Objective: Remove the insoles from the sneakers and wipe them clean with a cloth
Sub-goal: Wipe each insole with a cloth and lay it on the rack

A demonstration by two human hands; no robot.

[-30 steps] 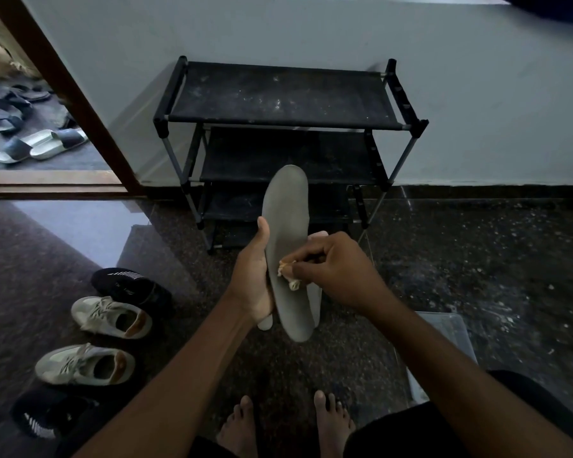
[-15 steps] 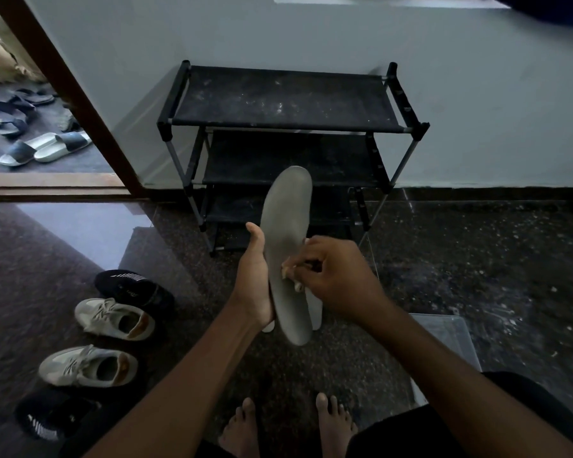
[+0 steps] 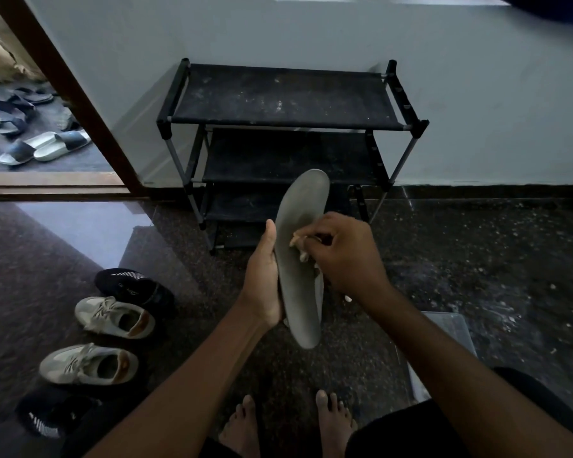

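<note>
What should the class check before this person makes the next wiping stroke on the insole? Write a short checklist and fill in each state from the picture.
1. Insole gripped securely by the left hand: ok, the thumb lies along its edge.
2. Cloth pinched in the right hand and touching the insole: ok.
3. Only one insole held: not ok, the pale edge of a second insole shows behind it.
4. Surface above the cloth already clean: cannot tell, the light is too dim.
5. White sneakers clear of the arms: ok, they sit on the floor to the left.
</note>
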